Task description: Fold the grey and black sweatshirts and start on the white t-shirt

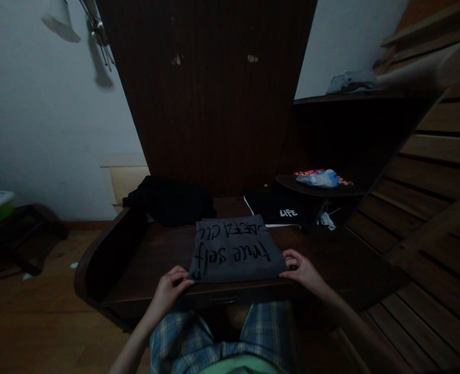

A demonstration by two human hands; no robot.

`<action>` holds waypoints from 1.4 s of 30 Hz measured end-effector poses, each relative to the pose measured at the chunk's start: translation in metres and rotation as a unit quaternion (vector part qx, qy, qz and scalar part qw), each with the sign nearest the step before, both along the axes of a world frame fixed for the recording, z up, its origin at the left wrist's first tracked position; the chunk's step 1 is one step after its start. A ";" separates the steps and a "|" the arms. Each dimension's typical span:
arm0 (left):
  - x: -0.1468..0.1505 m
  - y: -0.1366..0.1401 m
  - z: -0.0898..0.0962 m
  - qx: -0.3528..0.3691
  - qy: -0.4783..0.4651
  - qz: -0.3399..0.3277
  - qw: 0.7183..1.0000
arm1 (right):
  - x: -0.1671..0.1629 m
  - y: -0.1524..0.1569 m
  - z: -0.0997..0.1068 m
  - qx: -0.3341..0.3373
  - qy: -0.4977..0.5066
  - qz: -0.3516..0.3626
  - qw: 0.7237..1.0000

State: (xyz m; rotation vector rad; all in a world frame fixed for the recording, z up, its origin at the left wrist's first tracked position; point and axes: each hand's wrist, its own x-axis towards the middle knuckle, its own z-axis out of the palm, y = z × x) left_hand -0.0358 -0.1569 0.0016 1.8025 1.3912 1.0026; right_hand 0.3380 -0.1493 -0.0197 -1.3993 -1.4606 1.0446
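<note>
Plainly, the cloth [232, 264] lies between my left hand [171, 285] and right hand [300, 269], low centre in frame, long axis left to right; each pinches a near corner, neither nearer.

Folded grey cloth [233, 264]: matt, softly textured, black lettering. Cloth bundle [169, 200]: black, matt, rumpled. Dresser top [163, 262]: dark wood, smooth, faint sheen. Upright panel [214, 119]: dark wood grain, finish chipped in pale patches. Bag [318, 179]: thin plastic, crinkled. Lamp bracket [97, 31]: shiny metal. Shorts [266, 327]: plaid cloth, matt. Slats [434, 172]: brown wood, visible grain.
</note>
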 end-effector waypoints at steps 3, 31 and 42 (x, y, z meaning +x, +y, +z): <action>-0.001 0.000 0.000 0.002 -0.008 0.010 1.000 | 0.001 0.000 0.004 0.006 0.004 -0.010 1.000; 0.013 0.033 0.010 -0.180 -0.089 0.055 0.978 | -0.003 0.028 0.027 -0.052 0.118 -0.031 0.991; 0.035 0.048 0.030 -0.236 -0.146 0.010 0.961 | -0.022 0.049 0.021 -0.062 0.166 -0.042 0.983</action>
